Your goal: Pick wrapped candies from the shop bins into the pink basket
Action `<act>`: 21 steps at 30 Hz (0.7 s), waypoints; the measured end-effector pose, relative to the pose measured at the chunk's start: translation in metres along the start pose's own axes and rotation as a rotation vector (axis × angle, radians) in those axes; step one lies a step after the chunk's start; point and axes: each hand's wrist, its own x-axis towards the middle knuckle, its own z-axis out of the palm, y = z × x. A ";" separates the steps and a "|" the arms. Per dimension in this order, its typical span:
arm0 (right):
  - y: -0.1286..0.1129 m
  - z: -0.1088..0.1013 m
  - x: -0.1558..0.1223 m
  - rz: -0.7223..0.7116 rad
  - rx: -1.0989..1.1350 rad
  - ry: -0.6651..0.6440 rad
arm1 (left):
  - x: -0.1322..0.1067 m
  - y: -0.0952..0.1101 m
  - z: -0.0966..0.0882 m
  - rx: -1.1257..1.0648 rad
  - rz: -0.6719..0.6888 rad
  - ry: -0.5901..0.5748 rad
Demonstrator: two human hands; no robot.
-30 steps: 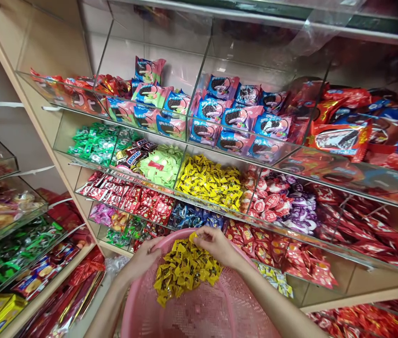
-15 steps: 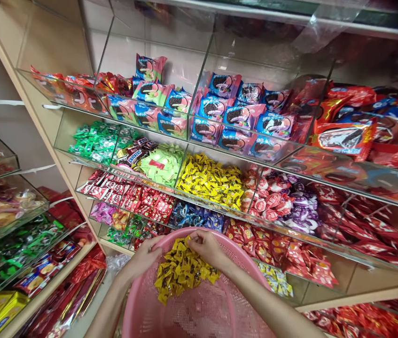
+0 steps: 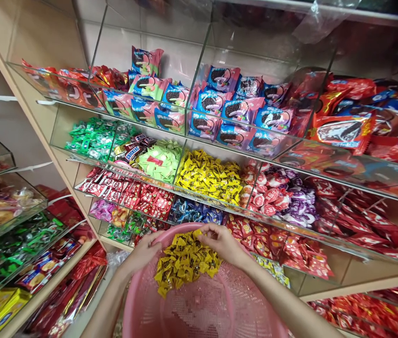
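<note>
Shelf unit: wooden frame with tiers of tilted clear bins; it fills the view beyond the hands.
Upper tier: blue-and-pink biscuit packets stacked at the centre; larger red and orange packets to the right.
Middle tier, left to right: green sweets, a dark chocolate bar, pale green packets, shelved yellow sweets, red-and-white sweets, purple-and-white sweets.
Lower bins: small red packets and dark blue sweets, just beyond the basket.
Left side: a second rack of clear trays, with yellow boxes near its bottom.
Obstructions: clear front panels close off the bin fronts; the basket's far rim and the right hand hide part of the lower bins.
Basket: pink plastic, round, perforated like mesh, with a smooth, thick rim.
Loose yellow sweets: glossy, crinkled wrappers with pointed ends; heaped inside the basket against its far wall.
Left hand: clamped on the rim at the basket's left.
Right hand: fingers bent at the heap's upper edge, touching a wrapper; whether it is pinched cannot be told.
</note>
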 end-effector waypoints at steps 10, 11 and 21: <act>0.028 0.004 -0.036 0.032 -0.234 -0.159 | 0.000 -0.004 0.000 0.035 0.044 -0.057; 0.028 0.004 -0.035 0.030 -0.237 -0.149 | 0.000 -0.005 -0.001 0.028 0.050 -0.059; 0.028 0.002 -0.004 0.102 -0.031 0.031 | -0.006 0.009 0.000 -0.013 0.044 -0.044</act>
